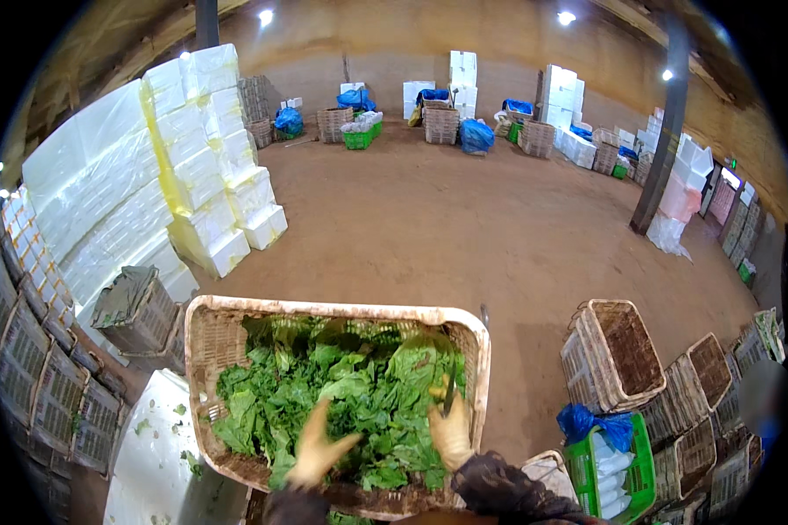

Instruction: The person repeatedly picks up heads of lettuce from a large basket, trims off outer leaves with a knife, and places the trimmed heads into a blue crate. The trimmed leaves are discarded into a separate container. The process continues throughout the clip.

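Note:
A dirty, pale plastic crate (331,307) stands right in front of me, holding a heap of loose green vegetable leaves (361,387). My left hand (322,446), in a light glove, is over the near side of the leaves with thumb and fingers spread and nothing in it. Near the crate's right wall, my gloved right hand (452,433) grips a dark knife (450,392) that points up and away from me. Whether the right hand touches the leaves I cannot tell.
White foam boxes (203,157) wrapped in plastic are stacked at the left. Below them lies a white foam surface (154,446) with leaf scraps. Stacked crates (620,354) and a green crate (643,459) with white bags stand at the right. A pillar (666,125) rises farther back.

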Motion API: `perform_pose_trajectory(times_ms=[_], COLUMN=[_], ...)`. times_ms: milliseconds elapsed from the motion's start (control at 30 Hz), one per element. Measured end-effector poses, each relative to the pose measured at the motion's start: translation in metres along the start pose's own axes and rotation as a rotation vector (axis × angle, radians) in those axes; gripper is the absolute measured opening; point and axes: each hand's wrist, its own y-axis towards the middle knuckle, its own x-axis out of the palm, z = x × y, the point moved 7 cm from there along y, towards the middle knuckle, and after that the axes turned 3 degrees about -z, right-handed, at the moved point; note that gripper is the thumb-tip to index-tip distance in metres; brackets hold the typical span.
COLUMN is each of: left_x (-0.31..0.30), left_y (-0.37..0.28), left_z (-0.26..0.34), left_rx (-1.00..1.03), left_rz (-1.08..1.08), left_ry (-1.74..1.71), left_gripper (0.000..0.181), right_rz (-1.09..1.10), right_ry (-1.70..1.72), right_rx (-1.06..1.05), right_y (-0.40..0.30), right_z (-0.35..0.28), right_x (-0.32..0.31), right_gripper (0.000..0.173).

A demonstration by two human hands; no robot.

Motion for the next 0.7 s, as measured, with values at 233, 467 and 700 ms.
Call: perform_pose_trajectory(times_ms=[233,467,700], left_x=[0.187,0.116,-0.079], left_y=[0.153,0.099,-0.139], left_z=[0.024,0.0,-0.032], left_rx=[-0.234,-0.036,-0.163], left_rz=[-0.061,0.36,0.522], left_ry=[-0.51,-0.872,-0.256], left_gripper=[0.121,0.077,0.086], right_rz=[-0.172,-0.218,-0.751], right_ry=[0.454,0.385,-0.267], right_rx=[0.217,0.048,-0.323], right_y=[-0.027,-0.035,-0.075], right_z=[-0.038,-0.06,-0.117], right_x=[-0.006,-0.012,0.049], right_gripper=[0.061,0.061,0.064])
